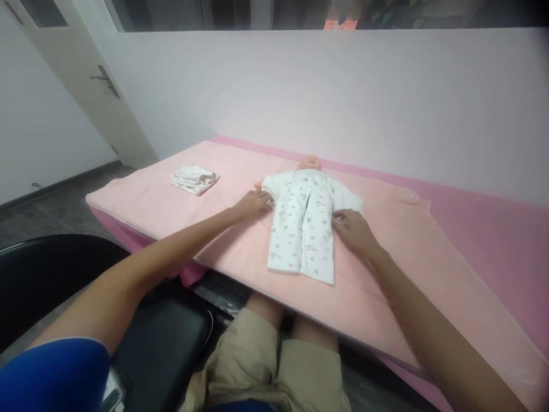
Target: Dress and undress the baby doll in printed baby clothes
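A baby doll (309,162) lies on its back on the pink cloth, its head toward the wall. It wears a white baby gown (317,229) with small printed figures, the front panels lying side by side with a narrow gap at the chest. My left hand (254,204) is at the gown's left edge just below the sleeve, fingers curled on the fabric. On the opposite side, my right hand (354,228) pinches the gown's edge under the other sleeve. The doll's legs are hidden beneath the gown, and one small doll hand (258,185) shows at the left sleeve.
A folded patterned white garment (195,179) lies to the left on the pale pink cloth (386,297). A darker pink cover (484,229) shows beneath it. A black chair (163,337) stands at the near left, and a white wall (364,97) rises behind the table.
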A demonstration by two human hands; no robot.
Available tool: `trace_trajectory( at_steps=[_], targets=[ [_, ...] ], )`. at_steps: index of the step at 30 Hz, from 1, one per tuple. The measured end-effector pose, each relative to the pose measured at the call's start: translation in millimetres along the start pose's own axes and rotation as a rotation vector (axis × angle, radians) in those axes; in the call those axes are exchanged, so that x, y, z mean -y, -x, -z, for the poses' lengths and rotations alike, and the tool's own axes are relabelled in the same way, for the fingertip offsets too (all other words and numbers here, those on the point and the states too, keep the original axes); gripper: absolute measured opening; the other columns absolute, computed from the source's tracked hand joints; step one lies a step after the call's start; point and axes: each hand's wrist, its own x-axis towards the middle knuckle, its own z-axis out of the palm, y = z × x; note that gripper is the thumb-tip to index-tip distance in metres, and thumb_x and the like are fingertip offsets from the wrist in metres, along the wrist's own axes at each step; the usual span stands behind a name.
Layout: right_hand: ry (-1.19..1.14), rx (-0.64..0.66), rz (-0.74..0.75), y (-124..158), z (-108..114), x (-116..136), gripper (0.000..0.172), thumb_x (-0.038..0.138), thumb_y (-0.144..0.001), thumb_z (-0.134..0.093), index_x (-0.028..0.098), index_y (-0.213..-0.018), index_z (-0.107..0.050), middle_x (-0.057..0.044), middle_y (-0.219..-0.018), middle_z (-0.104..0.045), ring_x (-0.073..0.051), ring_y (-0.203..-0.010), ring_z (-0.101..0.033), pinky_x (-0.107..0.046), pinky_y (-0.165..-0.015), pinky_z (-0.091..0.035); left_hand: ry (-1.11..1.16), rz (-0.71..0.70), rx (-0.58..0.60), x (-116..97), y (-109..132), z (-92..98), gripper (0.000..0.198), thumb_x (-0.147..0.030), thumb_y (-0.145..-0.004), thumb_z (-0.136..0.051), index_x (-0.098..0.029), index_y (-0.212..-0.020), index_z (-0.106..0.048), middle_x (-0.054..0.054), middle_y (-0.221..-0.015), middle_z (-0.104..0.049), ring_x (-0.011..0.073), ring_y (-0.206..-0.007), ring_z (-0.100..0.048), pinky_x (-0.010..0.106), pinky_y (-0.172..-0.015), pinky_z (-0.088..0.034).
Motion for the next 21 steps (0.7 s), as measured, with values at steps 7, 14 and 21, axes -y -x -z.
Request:
trace_trajectory(
  at_steps=[7,14,21],
  targets=[
    [0.032,-0.052,0.077,1,-23,-18,0.023,0.035,-0.100,-0.051,0.021,-0.106,-0.069,-0.013,-0.105,-0.067,-0.033,-0.101,-0.056,-0.050,-0.094,-0.047,-0.233,-0.175,0.020,5,-24,-15.5,0.033,-0.020,-0.104,-0.041,-0.015,-0.119,-0.070,0.019,-0.116,-0.071,0.0316,-0.104,-0.063,0.045,-0.096,-0.039],
    [-0.004,0.097,0.142,10,6,-9,0.025,0.041,-0.106,-0.047,0.023,-0.102,-0.063,-0.011,-0.106,-0.064,-0.031,-0.100,-0.054,-0.047,-0.092,-0.046,-0.292,-0.273,0.007,16,-10,-6.4,0.035,-0.013,-0.105,-0.036,-0.018,-0.115,-0.069,0.016,-0.112,-0.072,0.0280,-0.100,-0.062,0.042,-0.094,-0.039],
    [-0.063,0.161,0.052,15,18,1,0.027,0.047,-0.103,-0.055,0.024,-0.102,-0.068,-0.008,-0.107,-0.071,-0.027,-0.096,-0.062,-0.042,-0.085,-0.048,-0.144,-0.216,0.064,21,10,6.2,0.032,-0.025,-0.107,-0.039,-0.025,-0.117,-0.069,0.013,-0.121,-0.071,0.0270,-0.106,-0.064,0.043,-0.102,-0.037]
  ],
)
